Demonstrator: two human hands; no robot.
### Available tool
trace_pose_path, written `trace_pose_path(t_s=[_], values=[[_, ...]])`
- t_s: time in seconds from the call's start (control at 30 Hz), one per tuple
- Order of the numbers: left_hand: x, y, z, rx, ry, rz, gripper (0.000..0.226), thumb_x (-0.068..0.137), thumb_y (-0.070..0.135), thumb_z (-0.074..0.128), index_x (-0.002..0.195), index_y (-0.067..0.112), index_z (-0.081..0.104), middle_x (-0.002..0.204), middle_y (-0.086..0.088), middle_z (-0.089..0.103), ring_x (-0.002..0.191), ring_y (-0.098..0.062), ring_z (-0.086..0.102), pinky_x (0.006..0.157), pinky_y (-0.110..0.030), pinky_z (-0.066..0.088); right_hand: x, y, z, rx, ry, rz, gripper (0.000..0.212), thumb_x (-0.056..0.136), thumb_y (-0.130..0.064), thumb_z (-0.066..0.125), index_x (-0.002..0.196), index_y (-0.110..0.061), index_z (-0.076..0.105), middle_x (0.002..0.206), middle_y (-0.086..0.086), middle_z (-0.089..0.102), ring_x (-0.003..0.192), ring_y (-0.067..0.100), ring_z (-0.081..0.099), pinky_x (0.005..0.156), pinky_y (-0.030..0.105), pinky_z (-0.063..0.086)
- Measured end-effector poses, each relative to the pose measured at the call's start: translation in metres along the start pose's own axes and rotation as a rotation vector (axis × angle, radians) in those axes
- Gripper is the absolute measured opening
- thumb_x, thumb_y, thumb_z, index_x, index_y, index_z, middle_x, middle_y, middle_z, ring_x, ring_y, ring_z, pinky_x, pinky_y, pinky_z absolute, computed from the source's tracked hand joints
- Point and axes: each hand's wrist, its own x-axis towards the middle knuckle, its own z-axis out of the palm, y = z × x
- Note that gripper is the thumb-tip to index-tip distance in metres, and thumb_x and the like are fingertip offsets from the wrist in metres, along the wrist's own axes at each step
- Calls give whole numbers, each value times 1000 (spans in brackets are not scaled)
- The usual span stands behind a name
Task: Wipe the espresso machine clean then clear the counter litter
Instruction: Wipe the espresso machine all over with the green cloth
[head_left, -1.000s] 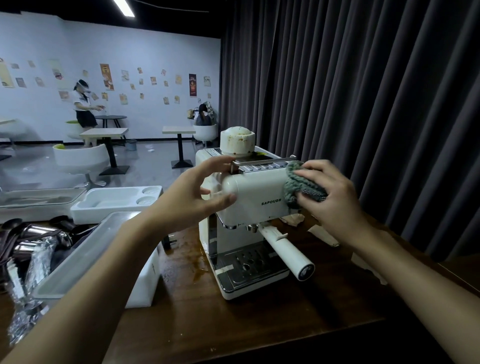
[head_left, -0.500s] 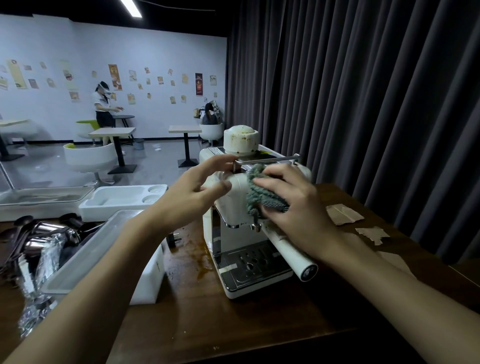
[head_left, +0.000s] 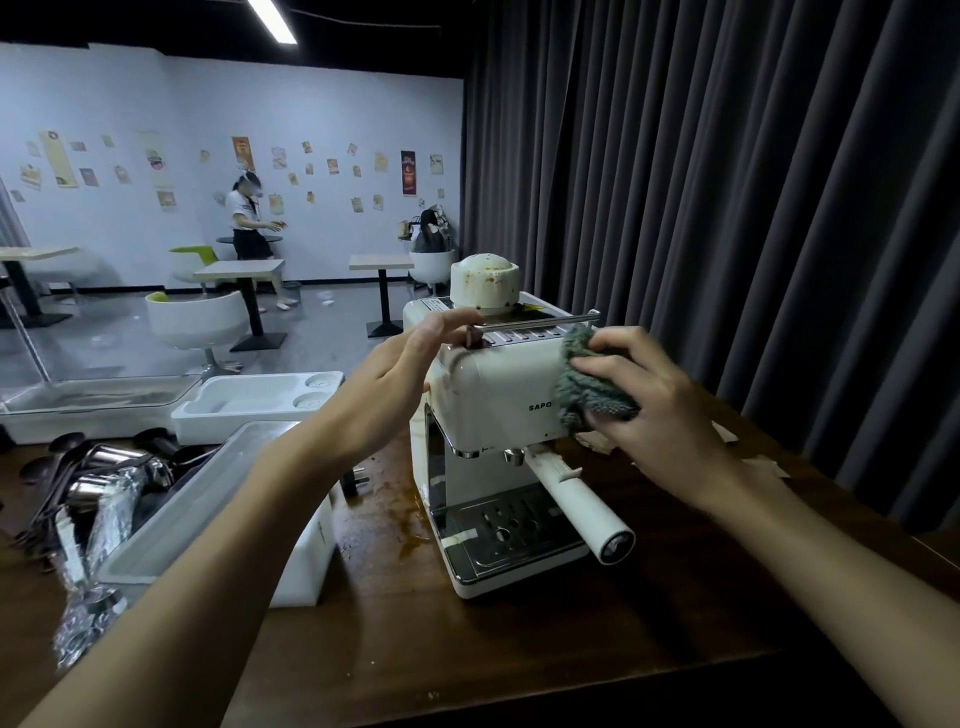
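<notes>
Espresso machine (head_left: 493, 405) standing mid-bench (head_left: 519, 649), cream, stained. Right hand (head_left: 649, 410) at its upper right front corner, fingers curled round a grey cloth (head_left: 582, 384) and pressing it to the casing. Left hand (head_left: 400, 379) resting on the top left edge, fingers loose, nearly straight, gripping nothing. Paper scraps (head_left: 727, 432) just behind the right hand. Left of the machine, a long white bin (head_left: 208, 519) under a frosted lid, contents hard to make out. Beside it, metal scoops and foil (head_left: 104, 493).
</notes>
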Motion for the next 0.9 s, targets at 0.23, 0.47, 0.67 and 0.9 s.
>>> trace_pose_path(t_s=[0.23,0.47,0.67,0.9], values=[[1,2,4,29,35,-12,68,89,72,23,142,38,51,139,16,57,132,5,47,111,-49,42,-4,-2,5,-18,52,39,44,70,5,79,112,0,67,116,14,55,111,27,55,103,26,40],[-3,8,13,250,116,-3,55,93,51,56,145,36,45,142,13,56,131,-3,50,109,-41,45,14,-30,22,10,-128,-174,42,73,1,80,113,-1,67,120,15,55,112,30,54,96,41,47],[4,31,27,481,203,4,40,98,36,53,138,32,55,140,0,46,125,-18,49,100,-29,40,-6,7,7,-10,-44,-92,39,72,3,80,109,3,67,123,15,46,121,24,47,109,31,40],[11,54,47,707,189,-178,45,99,47,40,144,46,42,126,-18,57,119,-35,55,88,-38,42,-26,34,-8,70,67,237,43,71,5,78,112,-7,70,128,14,52,113,20,53,99,21,42]])
